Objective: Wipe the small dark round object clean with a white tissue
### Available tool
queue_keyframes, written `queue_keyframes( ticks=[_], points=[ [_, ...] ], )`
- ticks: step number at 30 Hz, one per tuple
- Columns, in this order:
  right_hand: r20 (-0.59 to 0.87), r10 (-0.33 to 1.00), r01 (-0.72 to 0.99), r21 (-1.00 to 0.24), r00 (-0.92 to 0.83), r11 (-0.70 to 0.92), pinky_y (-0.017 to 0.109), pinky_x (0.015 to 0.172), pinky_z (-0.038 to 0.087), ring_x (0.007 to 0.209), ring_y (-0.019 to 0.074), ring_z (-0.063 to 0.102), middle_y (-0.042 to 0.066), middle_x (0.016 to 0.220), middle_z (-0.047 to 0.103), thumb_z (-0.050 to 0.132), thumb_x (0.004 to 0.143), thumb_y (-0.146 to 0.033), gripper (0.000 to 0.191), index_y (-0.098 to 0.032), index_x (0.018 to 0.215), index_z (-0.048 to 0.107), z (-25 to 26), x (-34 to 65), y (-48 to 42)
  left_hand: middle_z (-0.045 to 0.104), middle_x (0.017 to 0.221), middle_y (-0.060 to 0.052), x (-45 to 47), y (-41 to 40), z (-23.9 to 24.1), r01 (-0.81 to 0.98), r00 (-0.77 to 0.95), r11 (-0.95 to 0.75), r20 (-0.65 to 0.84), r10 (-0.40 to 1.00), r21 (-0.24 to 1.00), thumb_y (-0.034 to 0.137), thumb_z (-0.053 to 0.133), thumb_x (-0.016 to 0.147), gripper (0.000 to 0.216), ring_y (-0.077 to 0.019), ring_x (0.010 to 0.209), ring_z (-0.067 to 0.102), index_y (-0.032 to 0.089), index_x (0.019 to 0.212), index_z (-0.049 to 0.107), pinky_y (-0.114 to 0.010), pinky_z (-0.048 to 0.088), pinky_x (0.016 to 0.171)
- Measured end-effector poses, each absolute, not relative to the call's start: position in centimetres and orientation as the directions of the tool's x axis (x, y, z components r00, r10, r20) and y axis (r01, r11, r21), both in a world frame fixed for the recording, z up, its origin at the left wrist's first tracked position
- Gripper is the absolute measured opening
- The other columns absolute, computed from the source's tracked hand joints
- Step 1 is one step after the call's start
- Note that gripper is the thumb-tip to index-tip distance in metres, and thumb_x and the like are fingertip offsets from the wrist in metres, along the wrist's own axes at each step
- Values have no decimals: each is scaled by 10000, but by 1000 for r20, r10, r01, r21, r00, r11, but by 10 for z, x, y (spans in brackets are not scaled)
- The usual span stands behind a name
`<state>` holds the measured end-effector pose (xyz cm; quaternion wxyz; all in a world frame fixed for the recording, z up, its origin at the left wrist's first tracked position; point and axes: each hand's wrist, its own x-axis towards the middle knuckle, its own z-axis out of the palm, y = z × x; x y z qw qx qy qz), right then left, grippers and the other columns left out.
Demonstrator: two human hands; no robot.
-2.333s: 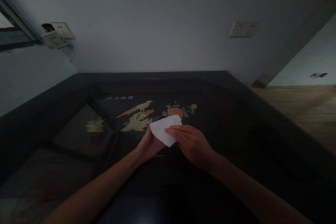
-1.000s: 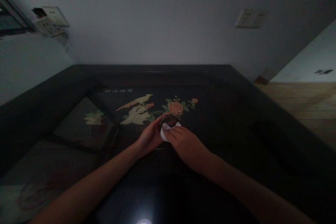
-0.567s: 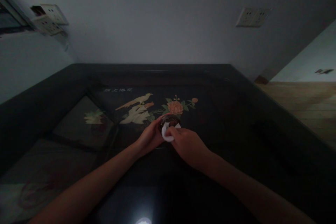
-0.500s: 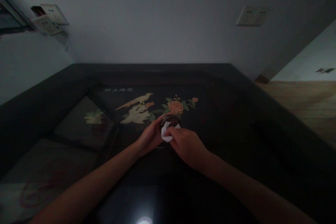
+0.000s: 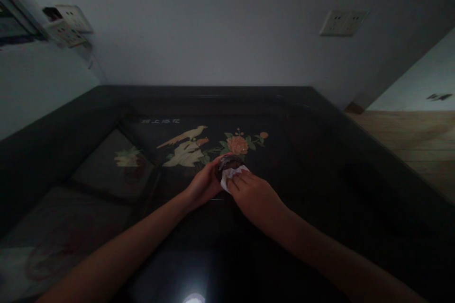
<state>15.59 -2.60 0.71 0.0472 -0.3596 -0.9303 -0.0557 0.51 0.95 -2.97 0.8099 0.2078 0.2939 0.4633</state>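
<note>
My left hand is wrapped round the left side of a small, dark, shiny round object, whose kind I cannot make out in the dim light. A white tissue lies against the near side of that object. Pressing on the tissue, my right hand has its fingers closed over it, with the fingertips towards the round object. Both hands are above the middle of a glossy black table. Part of the round object is hidden by the fingers and the tissue.
Inlaid pale birds and a pink flower decorate the tabletop. Behind it stands a grey wall with a double socket at right and more sockets at left. A wooden floor shows beyond the table's right edge.
My right hand has shifted slightly right and its fingers now lie flatter over the tissue, which has moved across the object's near side. My left hand has stayed in place.
</note>
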Motion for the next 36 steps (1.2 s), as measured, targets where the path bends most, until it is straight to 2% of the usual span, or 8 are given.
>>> queue_keyframes(
  ticks=[4,11,14,17,23,26,30,36],
  points=[
    [114,694,701,40,-711,712,371,953,462,993,250,644,178,1056,695,486,888,-69,267,-35,1117,619,5,152,-28,699,1049,-104,5,9,-29,-611,388,474,-282,877,634,220,415,917,371,-213,1022,631,129,1248,558,-331,407,972],
    [38,872,670,-624,-487,402,232,618,428,684,143,617,52,800,675,428,951,-166,177,-136,877,585,14,150,-27,687,1077,-101,7,6,-26,-609,357,443,-271,894,658,250,414,939,354,-219,1001,636,146,1243,560,-348,427,960],
    [34,896,595,-736,-443,322,207,568,389,623,117,578,14,727,639,423,951,-162,188,-152,815,552,15,150,-27,676,1107,-90,7,4,-26,-598,367,439,-258,894,670,285,450,935,358,-217,1021,628,180,1261,552,-337,428,959],
    [41,878,657,-647,-476,387,226,598,409,661,136,608,33,773,667,435,949,-178,165,-148,861,571,13,149,-27,662,1140,-93,5,4,-28,-597,373,427,-237,897,679,318,514,913,375,-224,1041,618,182,1259,558,-329,429,951],
    [135,661,659,-62,-738,749,354,881,475,939,248,653,152,1004,704,523,908,-159,216,-62,1074,621,6,155,-23,668,1120,-102,3,7,-32,-616,415,479,-259,872,625,312,507,921,350,-231,1050,612,167,1232,577,-347,425,949],
    [124,615,626,98,-779,773,375,1005,428,1009,248,647,171,1075,698,500,901,-102,273,-36,1140,613,5,160,-20,680,1083,-98,3,8,-33,-633,431,486,-247,868,603,293,492,929,323,-221,1028,619,162,1208,591,-351,421,952],
    [126,615,625,68,-778,777,366,1006,438,1017,232,647,160,1097,695,475,908,-87,286,-44,1157,609,6,160,-20,690,1050,-101,3,8,-31,-641,425,497,-268,864,585,280,424,959,329,-208,1005,631,151,1216,584,-347,420,956],
    [140,772,713,-310,-620,629,335,856,506,938,208,650,124,1014,700,447,939,-132,211,-98,1060,617,4,148,-29,677,1101,-116,3,7,-27,-609,432,513,-289,854,604,329,397,968,394,-231,1032,631,156,1297,526,-374,414,980]
  ],
)
